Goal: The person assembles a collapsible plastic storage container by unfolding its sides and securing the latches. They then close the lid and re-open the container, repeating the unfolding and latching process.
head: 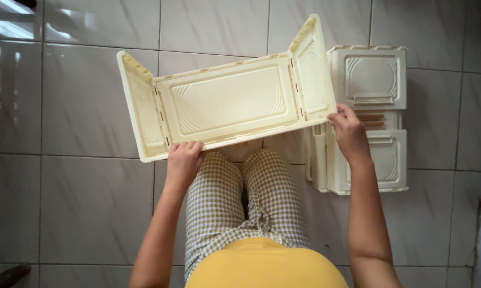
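Above checked trousers (240, 197), the left hand (183, 159) and right hand (348, 130) each close their fingers on the lower edge of a cream plastic hinged panel set (227, 101), held over the tiled floor (91, 192), beside a stack of matching cream panels (371, 80) further right.
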